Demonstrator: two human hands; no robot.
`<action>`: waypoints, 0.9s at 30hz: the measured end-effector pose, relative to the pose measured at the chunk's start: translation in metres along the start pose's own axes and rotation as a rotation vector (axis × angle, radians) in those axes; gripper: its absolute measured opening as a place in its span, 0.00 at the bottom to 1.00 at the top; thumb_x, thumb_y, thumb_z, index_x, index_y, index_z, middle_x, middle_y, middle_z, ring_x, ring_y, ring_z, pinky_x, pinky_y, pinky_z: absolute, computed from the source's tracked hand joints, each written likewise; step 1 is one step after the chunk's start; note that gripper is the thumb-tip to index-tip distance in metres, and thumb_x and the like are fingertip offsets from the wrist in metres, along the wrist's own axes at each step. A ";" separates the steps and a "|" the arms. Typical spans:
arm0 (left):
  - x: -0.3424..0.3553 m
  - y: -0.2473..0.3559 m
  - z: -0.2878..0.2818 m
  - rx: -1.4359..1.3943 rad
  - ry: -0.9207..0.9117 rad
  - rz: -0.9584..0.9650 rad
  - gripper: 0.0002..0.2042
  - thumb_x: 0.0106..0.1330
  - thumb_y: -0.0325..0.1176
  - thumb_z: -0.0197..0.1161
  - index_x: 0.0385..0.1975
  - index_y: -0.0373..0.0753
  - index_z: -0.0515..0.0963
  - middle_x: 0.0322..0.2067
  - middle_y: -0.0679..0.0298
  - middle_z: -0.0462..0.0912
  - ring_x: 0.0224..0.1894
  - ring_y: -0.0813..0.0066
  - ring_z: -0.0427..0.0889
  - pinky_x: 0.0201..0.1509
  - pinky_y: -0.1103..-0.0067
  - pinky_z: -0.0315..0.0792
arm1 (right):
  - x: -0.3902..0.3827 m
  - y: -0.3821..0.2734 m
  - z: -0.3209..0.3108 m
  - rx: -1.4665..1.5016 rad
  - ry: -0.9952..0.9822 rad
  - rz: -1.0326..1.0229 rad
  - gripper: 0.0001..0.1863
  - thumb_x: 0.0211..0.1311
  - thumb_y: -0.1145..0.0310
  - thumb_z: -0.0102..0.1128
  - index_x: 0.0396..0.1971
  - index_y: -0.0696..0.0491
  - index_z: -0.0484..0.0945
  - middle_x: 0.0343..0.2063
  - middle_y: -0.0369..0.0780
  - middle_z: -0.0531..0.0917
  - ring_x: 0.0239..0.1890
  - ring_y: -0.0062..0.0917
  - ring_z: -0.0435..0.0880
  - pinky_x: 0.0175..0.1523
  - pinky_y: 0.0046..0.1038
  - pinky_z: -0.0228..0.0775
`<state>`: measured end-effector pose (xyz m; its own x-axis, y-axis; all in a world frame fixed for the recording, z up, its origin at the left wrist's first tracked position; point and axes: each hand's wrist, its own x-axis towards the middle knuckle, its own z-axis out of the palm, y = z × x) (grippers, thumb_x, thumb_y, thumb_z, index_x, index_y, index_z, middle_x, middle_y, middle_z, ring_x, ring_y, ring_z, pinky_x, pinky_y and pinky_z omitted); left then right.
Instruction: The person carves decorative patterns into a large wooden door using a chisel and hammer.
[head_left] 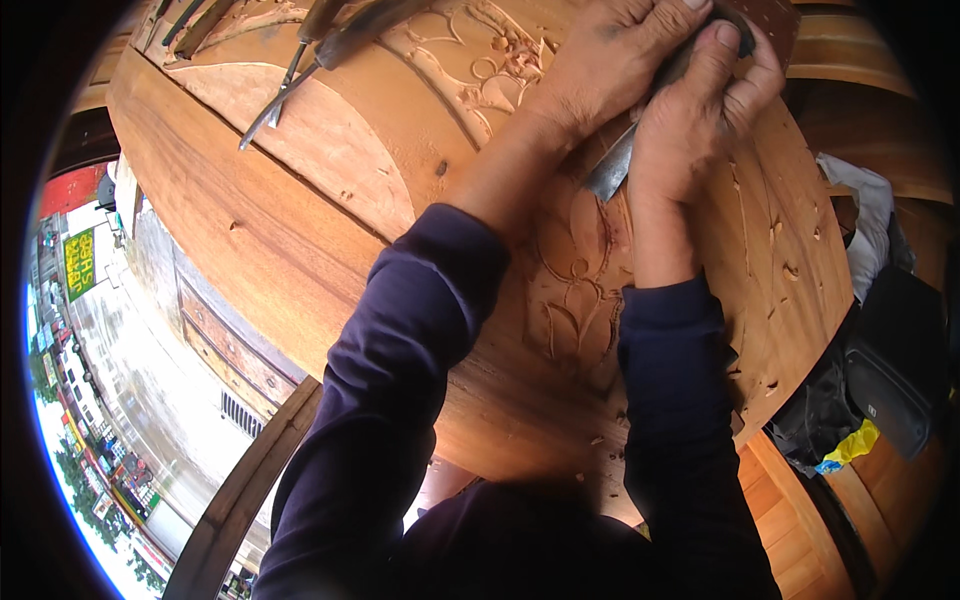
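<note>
At the upper right, both hands are together around a chisel. Its flat, wide metal blade points down and left, over the carved wooden panel. My left hand is closed at the tool's left side, its fingertips partly out of view at the top edge. My right hand is closed around it, thumb pressed along a dark part near the top. The hands cover much of the tool. Below the blade, a flower-and-leaf relief is cut into the wood.
Several carving tools lie on the panel's far left, including a gouge with a dark handle. Wood chips dot the right side. A black bag and a grey-white cloth sit beyond the right edge. A wooden bar slants at lower left.
</note>
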<state>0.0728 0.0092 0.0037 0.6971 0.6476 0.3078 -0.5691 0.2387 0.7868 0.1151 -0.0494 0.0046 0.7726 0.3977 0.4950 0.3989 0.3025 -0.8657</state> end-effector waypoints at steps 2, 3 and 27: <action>0.004 -0.008 -0.007 0.045 0.042 0.031 0.13 0.82 0.40 0.53 0.43 0.37 0.77 0.38 0.69 0.80 0.42 0.84 0.75 0.48 0.83 0.73 | -0.002 0.002 0.004 -0.008 -0.016 -0.012 0.16 0.82 0.59 0.50 0.55 0.56 0.73 0.46 0.39 0.80 0.49 0.24 0.76 0.57 0.28 0.68; 0.005 -0.011 -0.009 0.099 0.081 0.059 0.12 0.82 0.39 0.53 0.43 0.37 0.76 0.38 0.70 0.80 0.42 0.84 0.74 0.48 0.83 0.73 | -0.002 0.002 0.006 -0.015 -0.026 -0.003 0.16 0.82 0.59 0.50 0.55 0.56 0.74 0.48 0.39 0.80 0.51 0.24 0.77 0.60 0.29 0.69; 0.011 -0.006 -0.016 0.095 0.312 0.152 0.11 0.78 0.33 0.58 0.29 0.42 0.76 0.27 0.75 0.75 0.30 0.89 0.70 0.32 0.85 0.68 | -0.005 -0.004 0.011 0.025 -0.203 0.050 0.15 0.81 0.59 0.49 0.50 0.56 0.75 0.44 0.39 0.80 0.48 0.24 0.76 0.57 0.28 0.67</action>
<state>0.0772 0.0267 -0.0066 0.4325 0.8638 0.2584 -0.6024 0.0636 0.7956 0.1043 -0.0433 0.0065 0.6745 0.5784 0.4588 0.3483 0.2988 -0.8885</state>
